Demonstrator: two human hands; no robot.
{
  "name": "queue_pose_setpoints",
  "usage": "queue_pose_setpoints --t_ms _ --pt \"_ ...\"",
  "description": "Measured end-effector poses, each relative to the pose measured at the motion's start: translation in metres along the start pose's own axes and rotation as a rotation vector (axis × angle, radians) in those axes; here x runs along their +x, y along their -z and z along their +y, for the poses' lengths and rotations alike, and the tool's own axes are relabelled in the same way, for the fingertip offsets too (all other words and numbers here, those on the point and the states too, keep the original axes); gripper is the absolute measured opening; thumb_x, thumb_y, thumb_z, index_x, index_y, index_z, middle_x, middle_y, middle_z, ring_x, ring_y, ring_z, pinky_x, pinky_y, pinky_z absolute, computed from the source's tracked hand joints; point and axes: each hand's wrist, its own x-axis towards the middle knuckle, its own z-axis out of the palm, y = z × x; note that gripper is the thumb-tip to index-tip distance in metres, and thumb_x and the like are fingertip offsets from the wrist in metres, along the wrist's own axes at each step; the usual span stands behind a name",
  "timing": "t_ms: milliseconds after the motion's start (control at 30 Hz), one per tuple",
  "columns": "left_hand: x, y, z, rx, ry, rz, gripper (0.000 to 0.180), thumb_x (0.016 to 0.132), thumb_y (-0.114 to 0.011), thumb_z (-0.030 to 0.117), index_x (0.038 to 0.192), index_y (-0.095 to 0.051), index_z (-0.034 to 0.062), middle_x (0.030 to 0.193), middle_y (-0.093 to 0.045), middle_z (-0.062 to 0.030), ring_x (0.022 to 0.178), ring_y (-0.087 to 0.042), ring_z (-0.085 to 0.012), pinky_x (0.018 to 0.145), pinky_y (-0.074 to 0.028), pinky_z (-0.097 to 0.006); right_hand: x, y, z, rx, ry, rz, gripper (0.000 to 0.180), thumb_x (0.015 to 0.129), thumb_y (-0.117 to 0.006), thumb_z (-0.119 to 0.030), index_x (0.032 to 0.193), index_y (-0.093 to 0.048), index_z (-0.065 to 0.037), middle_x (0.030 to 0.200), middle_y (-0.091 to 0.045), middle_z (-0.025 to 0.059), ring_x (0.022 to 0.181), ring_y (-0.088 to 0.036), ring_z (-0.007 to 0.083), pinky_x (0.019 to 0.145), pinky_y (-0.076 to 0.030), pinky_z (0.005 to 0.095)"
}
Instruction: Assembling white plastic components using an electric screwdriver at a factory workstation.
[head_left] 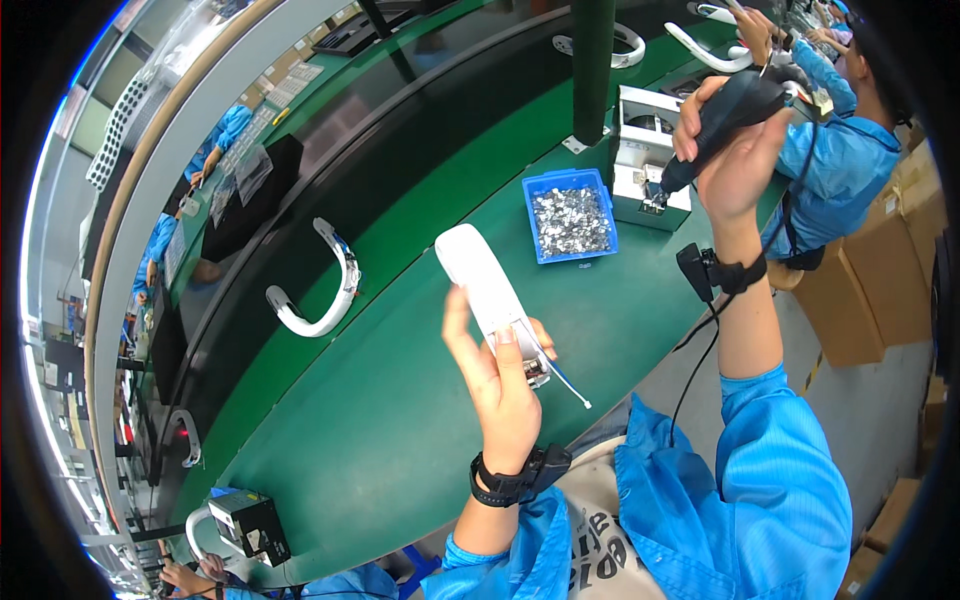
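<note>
My left hand (pixel 505 395) is closed on a white curved plastic housing (pixel 475 265), its long smooth end tilted up and away. From the housing's near end a thin cable (pixel 570 388) with a small white plug sticks out, beside some exposed metal parts. My right hand (pixel 745 175) grips a black electric screwdriver (pixel 728 115), pointed down and to the left. The screwdriver's tip is at the front of a silver box (pixel 632 178) that looks like a screw feeder; whether it touches a screw is too small to tell.
Between my hands, farther back, sits a blue bin (pixel 580 259) of small metal parts. A green post (pixel 592 70) rises behind it. White C-shaped parts (pixel 345 295) lie on the green belt beyond the table. Co-workers in blue sit at right and left. Cardboard boxes (pixel 850 300) stand at right.
</note>
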Motion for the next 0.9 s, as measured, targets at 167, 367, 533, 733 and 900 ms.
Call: queue_pose_setpoints --t_ms 167,367,533,733,900 --pt "-0.006 0.017 0.009 0.156 -0.007 -0.114 0.025 0.115 -0.04 0.018 0.134 -0.051 0.0081 0.09 -0.065 -0.0098 0.076 -0.063 -0.0134 0.07 -0.053 -0.028 -0.008 0.015 0.017 -0.085 -0.038 0.067 0.087 0.101 -0.024 -0.083 0.113 -0.057 -0.004 0.078 -0.056 0.0083 0.062 -0.052 0.0147 0.059 -0.044 0.0295" --pt "-0.014 0.017 0.019 0.09 -0.003 -0.092 0.022 0.114 -0.041 0.017 0.132 -0.051 0.0078 0.09 -0.065 -0.0102 0.076 -0.062 -0.0136 0.07 -0.053 -0.028 -0.015 0.016 0.02 -0.092 -0.048 0.032 0.086 0.101 -0.024 -0.083 0.113 -0.057 -0.005 0.077 -0.056 0.0074 0.06 -0.052 0.0148 0.058 -0.043 0.0293" --pt "-0.011 0.019 0.016 0.123 0.009 -0.105 0.023 0.112 -0.044 0.014 0.134 -0.05 0.0084 0.091 -0.064 -0.0094 0.077 -0.062 -0.0134 0.071 -0.053 -0.029 -0.024 -0.001 0.008 -0.016 -0.154 0.118 0.087 0.101 -0.023 -0.084 0.111 -0.057 -0.005 0.075 -0.056 0.0076 0.057 -0.051 0.0152 0.056 -0.042 0.0302" --pt "-0.013 0.023 0.019 0.116 -0.015 -0.103 0.024 0.112 -0.045 0.015 0.135 -0.05 0.0086 0.093 -0.064 -0.0089 0.078 -0.062 -0.0126 0.071 -0.052 -0.028 -0.023 -0.013 -0.008 -0.068 -0.018 0.115 0.089 0.097 -0.03 -0.087 0.113 -0.054 -0.003 0.079 -0.055 0.0099 0.06 -0.05 0.0167 0.056 -0.042 0.0302" --pt "-0.015 0.026 0.022 0.081 -0.007 -0.113 0.025 0.113 -0.046 0.016 0.136 -0.049 0.0084 0.093 -0.064 -0.0087 0.078 -0.062 -0.0125 0.071 -0.053 -0.028 -0.014 0.001 0.018 -0.121 -0.05 0.091 0.086 0.1 -0.028 -0.084 0.111 -0.056 -0.004 0.078 -0.056 0.008 0.061 -0.052 0.0157 0.058 -0.043 0.0301"
